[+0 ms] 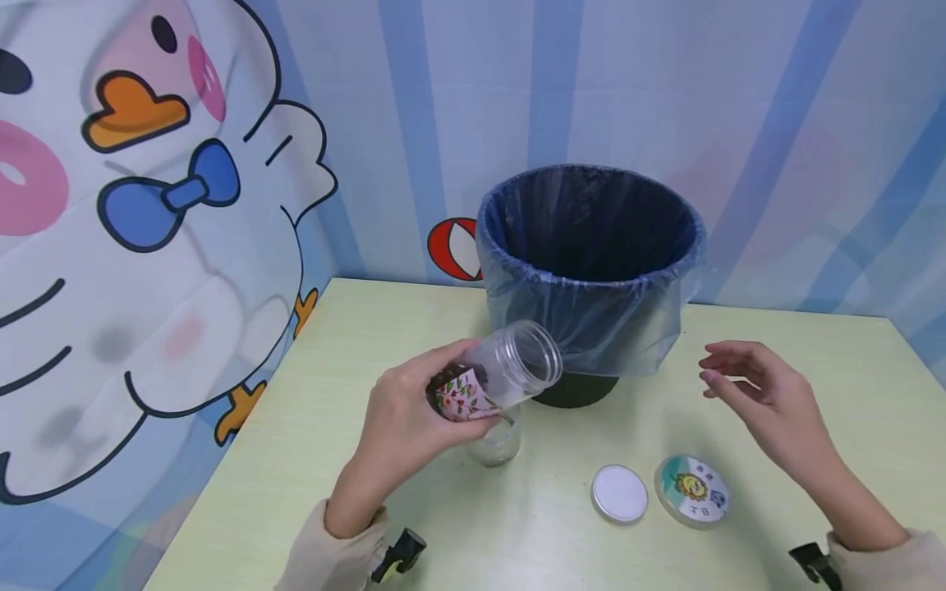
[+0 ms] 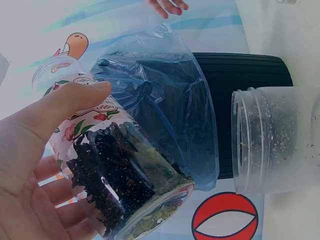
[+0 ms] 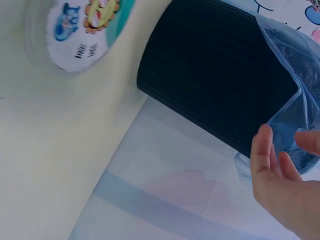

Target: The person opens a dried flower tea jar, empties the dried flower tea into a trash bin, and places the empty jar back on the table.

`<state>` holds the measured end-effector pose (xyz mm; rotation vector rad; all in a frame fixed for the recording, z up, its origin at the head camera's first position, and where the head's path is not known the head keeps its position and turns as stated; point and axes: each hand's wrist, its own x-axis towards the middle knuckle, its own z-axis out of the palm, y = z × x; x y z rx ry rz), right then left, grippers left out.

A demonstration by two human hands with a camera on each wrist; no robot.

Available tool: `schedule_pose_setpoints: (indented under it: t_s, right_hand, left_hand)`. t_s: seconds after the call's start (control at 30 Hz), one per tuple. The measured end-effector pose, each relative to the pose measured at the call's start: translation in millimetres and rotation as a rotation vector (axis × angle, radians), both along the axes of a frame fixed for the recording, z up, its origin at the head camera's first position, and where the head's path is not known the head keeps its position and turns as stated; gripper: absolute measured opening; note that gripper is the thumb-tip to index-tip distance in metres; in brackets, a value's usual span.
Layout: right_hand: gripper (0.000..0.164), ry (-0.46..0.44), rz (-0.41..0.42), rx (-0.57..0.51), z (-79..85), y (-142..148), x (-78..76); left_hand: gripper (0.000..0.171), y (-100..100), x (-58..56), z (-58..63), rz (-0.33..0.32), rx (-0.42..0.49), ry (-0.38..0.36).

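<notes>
My left hand [image 1: 402, 410] grips a clear plastic jar [image 1: 467, 396] with a floral label, tilted so its uncovered mouth points up and to the right. Dark dried petals or leaves [image 2: 110, 175] lie at its bottom end, as the left wrist view shows. Behind and below it, a second clear jar [image 2: 295, 140] stands uncovered on the table, small bits clinging to its inside wall. Held in the air to the right, my right hand [image 1: 772, 402] has loosely bent fingers and nothing in them.
A black bin [image 3: 210, 75] lined with a blue plastic bag [image 1: 584, 320] stands at the back of the pale table. Two lids lie in front of it: a plain white one [image 1: 619, 493] and one with a sunflower picture [image 1: 692, 490]. A printed cloth [image 1: 473, 82] hangs behind.
</notes>
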<state>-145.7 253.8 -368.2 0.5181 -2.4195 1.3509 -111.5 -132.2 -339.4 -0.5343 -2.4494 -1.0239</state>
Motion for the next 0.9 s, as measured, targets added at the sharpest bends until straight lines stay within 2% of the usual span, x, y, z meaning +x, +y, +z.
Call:
schedule_pose_setpoints:
  t_s: [0.23,0.47,0.67,0.77,0.9]
  right_hand:
    - [0.024,0.034,-0.012,-0.152,15.0,-1,-6.8]
    - [0.026,0.041,-0.001,-0.188,34.4,-1,-15.5]
    - [0.028,0.046,0.038,-0.328,51.3,-9,-27.5]
    - [0.029,0.048,0.028,-0.388,57.5,-15,-34.9]
    - [0.033,0.069,-0.043,-0.338,65.4,-24,-45.2]
  left_hand:
    - [0.076,-3,-0.7,3.0,0.015,-0.015,0.003]
    - [0.076,-6,-3.4,4.8,0.006,-0.021,0.022]
    - [0.075,-7,-3.7,7.1,0.008,-0.018,0.020]
    - [0.075,-7,-3.4,8.0,0.008,-0.013,0.014]
    - [0.076,-6,-3.3,7.5,0.001,-0.005,0.014]
